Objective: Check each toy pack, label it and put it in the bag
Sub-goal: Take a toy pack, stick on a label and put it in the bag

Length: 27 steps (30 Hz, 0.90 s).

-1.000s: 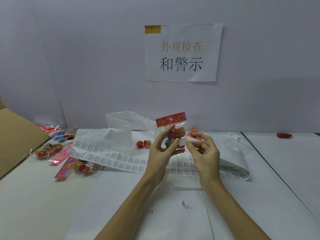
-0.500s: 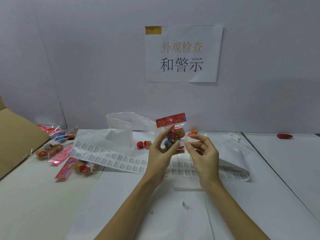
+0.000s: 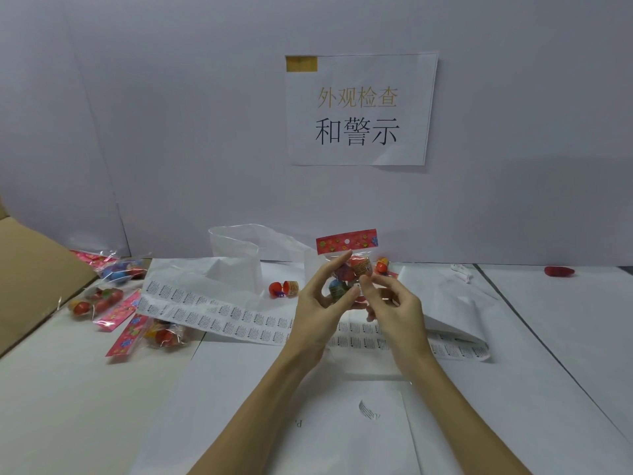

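My left hand (image 3: 317,303) holds a clear toy pack (image 3: 349,269) upright above the table, fingers curled round its body; its red card header (image 3: 346,241) stands on top. My right hand (image 3: 394,303) presses thumb and fingertips against the pack's lower front, where a small white label shows. A long sheet of warning labels (image 3: 212,313) lies across the table beneath both hands. A translucent plastic bag (image 3: 236,245) stands open behind the sheet.
Several more toy packs (image 3: 102,299) lie at the left beside a brown cardboard flap (image 3: 34,275). Two loose toys (image 3: 284,289) lie near the bag. A small red object (image 3: 558,271) rests far right. White paper sheets (image 3: 342,423) cover the table.
My right hand has moved in closer to the pack, its thumb and fingertips now pressing on the pack's lower front. The left hand keeps the pack in place.
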### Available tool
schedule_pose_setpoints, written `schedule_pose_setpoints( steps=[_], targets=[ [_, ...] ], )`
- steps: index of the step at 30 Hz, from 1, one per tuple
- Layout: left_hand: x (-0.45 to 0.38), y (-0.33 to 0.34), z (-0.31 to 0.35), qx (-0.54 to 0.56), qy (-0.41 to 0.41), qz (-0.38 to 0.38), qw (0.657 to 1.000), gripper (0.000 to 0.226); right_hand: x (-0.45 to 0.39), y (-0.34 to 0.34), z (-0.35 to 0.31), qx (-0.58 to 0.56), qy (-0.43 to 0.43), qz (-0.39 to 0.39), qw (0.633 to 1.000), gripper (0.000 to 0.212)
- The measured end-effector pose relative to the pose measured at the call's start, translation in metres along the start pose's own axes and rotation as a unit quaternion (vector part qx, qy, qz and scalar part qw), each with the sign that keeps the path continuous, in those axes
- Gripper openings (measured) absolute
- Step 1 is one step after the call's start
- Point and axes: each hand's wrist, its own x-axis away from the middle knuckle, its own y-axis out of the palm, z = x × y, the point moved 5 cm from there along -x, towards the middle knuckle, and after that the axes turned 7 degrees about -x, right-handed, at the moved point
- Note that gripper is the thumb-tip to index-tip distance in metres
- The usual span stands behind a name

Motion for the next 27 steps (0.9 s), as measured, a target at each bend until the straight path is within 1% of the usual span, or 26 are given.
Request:
schedule_pose_setpoints(
  steps=[2,5,8,11,13,15,17,19,21,23,24,25,27],
  targets=[
    [0.001,0.002,0.001,0.0,0.003,-0.012,1.0,0.053,0.0,0.001,-0.001,-0.012,-0.001,-0.009,1.0,0.036],
    [0.001,0.002,0.002,0.004,0.006,-0.024,1.0,0.056,0.0,-0.001,0.001,-0.079,0.036,-0.032,0.996,0.03],
    [0.0,0.0,0.001,0.014,-0.003,-0.026,1.0,0.058,0.0,-0.002,0.002,-0.145,0.069,-0.059,0.985,0.026],
    [-0.001,-0.002,0.0,0.025,-0.004,-0.026,0.999,0.059,0.001,0.002,0.003,-0.175,0.09,-0.072,0.978,0.026],
    [-0.001,-0.005,0.001,0.023,-0.005,-0.019,1.0,0.058,0.001,0.004,0.003,-0.144,0.088,-0.071,0.983,0.032],
    [-0.001,-0.005,0.002,0.017,-0.005,-0.018,1.0,0.057,0.002,0.004,0.003,-0.1,0.072,-0.072,0.99,0.031],
    [0.0,-0.003,0.002,0.016,-0.002,-0.026,1.0,0.059,0.002,0.004,0.002,-0.105,0.074,-0.077,0.989,0.029],
    [-0.001,-0.002,0.003,0.006,0.009,-0.018,1.0,0.066,0.001,0.002,0.001,-0.11,0.075,-0.068,0.989,0.033],
    [-0.003,-0.006,0.006,0.003,0.016,0.025,1.0,0.078,-0.001,-0.002,-0.002,-0.118,0.068,-0.046,0.99,0.031],
    [-0.006,-0.018,0.007,-0.005,0.007,0.089,0.996,0.088,-0.004,-0.009,-0.007,-0.076,0.035,-0.039,0.996,0.022],
    [-0.006,-0.025,0.007,-0.016,0.001,0.116,0.993,0.088,-0.005,-0.012,-0.01,-0.04,0.018,-0.051,0.998,0.018],
    [-0.007,-0.032,0.006,-0.03,-0.006,0.133,0.991,0.082,-0.005,-0.013,-0.011,-0.008,0.007,-0.07,0.997,0.015],
    [-0.008,-0.039,0.003,-0.051,-0.027,0.137,0.989,0.056,-0.004,-0.01,-0.011,0.025,0.002,-0.105,0.994,0.011]
  ],
)
